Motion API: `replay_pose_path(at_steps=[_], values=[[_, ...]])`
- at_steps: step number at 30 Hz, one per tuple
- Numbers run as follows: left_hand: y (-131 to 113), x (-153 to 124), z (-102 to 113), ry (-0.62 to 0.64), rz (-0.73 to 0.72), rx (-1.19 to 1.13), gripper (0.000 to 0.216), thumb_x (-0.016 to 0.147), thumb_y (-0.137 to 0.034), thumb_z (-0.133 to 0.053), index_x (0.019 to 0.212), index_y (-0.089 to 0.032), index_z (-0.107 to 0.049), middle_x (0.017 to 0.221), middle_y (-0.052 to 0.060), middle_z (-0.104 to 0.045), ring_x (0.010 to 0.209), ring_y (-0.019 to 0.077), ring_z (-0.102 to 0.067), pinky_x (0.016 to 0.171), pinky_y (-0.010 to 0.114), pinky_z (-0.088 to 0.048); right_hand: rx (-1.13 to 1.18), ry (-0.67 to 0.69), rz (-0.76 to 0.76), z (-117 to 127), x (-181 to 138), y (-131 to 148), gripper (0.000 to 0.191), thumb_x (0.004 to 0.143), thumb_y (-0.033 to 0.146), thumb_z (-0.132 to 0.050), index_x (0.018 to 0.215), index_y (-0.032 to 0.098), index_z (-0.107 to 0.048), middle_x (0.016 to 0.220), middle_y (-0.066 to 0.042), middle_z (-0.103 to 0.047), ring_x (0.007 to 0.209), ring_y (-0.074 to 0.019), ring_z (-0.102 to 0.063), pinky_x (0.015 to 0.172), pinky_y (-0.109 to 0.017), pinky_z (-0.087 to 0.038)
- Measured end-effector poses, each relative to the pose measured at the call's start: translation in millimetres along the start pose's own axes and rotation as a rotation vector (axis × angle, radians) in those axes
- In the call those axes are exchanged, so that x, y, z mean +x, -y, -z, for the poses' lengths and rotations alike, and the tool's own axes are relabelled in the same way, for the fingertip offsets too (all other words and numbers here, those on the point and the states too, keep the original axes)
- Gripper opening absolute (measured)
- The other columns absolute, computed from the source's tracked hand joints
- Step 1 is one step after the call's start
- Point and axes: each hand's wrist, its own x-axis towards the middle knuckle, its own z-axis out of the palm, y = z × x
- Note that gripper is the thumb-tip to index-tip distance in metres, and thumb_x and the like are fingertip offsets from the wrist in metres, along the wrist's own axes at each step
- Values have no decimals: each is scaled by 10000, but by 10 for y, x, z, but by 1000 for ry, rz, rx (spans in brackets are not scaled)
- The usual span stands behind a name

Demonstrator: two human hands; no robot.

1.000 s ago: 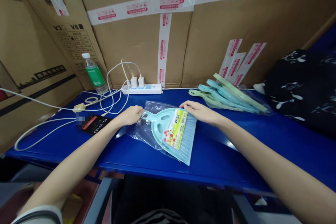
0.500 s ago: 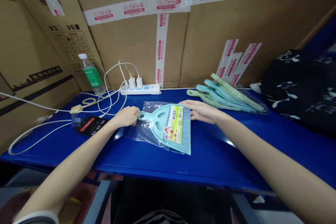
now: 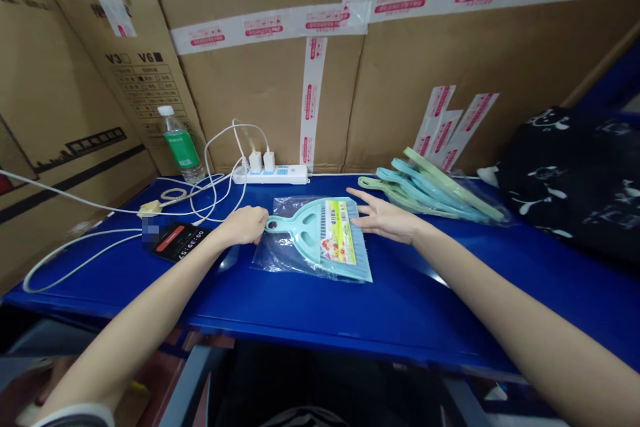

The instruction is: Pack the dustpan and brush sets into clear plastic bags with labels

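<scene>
A light blue dustpan-and-brush set point(image 3: 327, 240) with a yellow-green label lies in a clear plastic bag point(image 3: 273, 257) on the blue table point(image 3: 400, 307). My left hand point(image 3: 245, 225) is curled at the bag's left edge by the handle's hole, pinching the plastic. My right hand point(image 3: 383, 217) rests just right of the set's upper corner with fingers spread, touching the bag's edge.
A pile of pale blue and green dustpan handles point(image 3: 435, 187) lies behind my right hand. A white power strip point(image 3: 273, 173) with chargers and cables, a green-labelled bottle point(image 3: 180, 145), a phone point(image 3: 177, 240), a black bag point(image 3: 575, 173) and cardboard boxes point(image 3: 280, 80) surround the table.
The bagged set has turned clockwise so its brush edge points toward the table's front. My right hand has let go of its top edge and opened beside it. My left hand stayed put.
</scene>
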Motion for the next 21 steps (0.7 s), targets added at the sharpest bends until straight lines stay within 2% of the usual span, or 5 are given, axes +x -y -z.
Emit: replay_pose_path(at_steps=[5, 10, 12, 17, 21], values=[[-2, -11, 13, 12, 21, 32, 284, 818, -118, -332, 648, -184, -549, 562, 12, -657, 547, 150, -615, 645, 263, -434, -72, 0, 39, 76, 57, -52, 939, 673, 87, -718, 1469, 254, -250, 1131, -67, -621, 973, -183, -641, 906, -350, -540], [6, -20, 27, 14, 52, 66, 270, 809, -111, -357, 632, -186, -546, 575, 14, -662, 548, 149, -604, 616, 259, -415, -98, 9, 77, 90, 63, -39, 678, 750, 190, -688, 1366, 234, -409, 989, -46, -607, 989, -188, -621, 901, -358, -535], [6, -23, 31, 12, 58, 75, 262, 809, -110, -363, 631, -186, -540, 583, 15, -665, 551, 151, -600, 605, 259, -407, -102, 23, 83, 81, 55, -29, 613, 764, 230, -685, 1328, 241, -444, 992, -48, -605, 1015, -193, -613, 912, -370, -527], [-15, -38, 42, 7, 56, 89, 262, 821, -107, -354, 645, -184, -532, 588, 16, -665, 525, 147, -581, 612, 265, -404, -233, 50, 131, 51, 68, -46, 541, 634, 225, -787, 1137, 201, -589, 1086, -78, -618, 1048, -216, -603, 970, -421, -485], [-41, -59, 53, 3, 53, 101, 278, 832, -109, -342, 654, -187, -540, 615, 29, -675, 584, 170, -610, 632, 280, -408, -308, 36, 148, 17, 103, -90, 512, 619, 232, -796, 1096, 190, -613, 1077, -82, -650, 1044, -224, -614, 979, -454, -477]])
